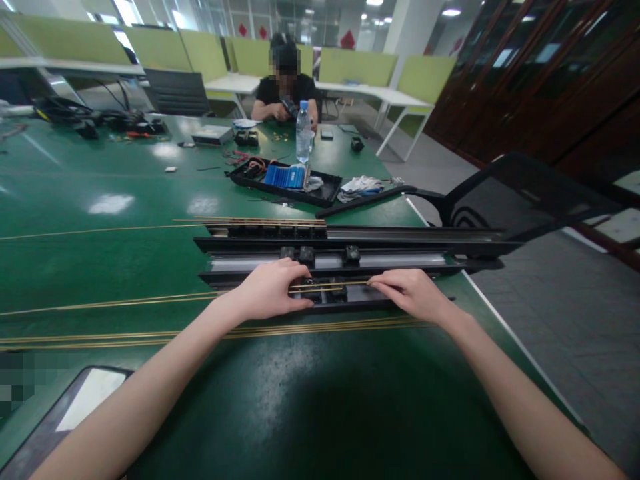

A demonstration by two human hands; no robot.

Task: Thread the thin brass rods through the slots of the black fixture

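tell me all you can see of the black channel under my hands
The black channel looks long and straight, with dark walls and a pale inside; its material is unclear. It lies crosswise on the green table. Two black blocks show inside, thin gold rods along them. The left hand reaches over it; the right hand pinches a rod.

Thin golden rods [355, 284], near level, span the gap between left grip [306, 288] and right grip [373, 283], whose fingertips pinch one. Beneath, black blocks [339, 291] sit in a long dark channel [367, 306] lying crosswise under both grips.
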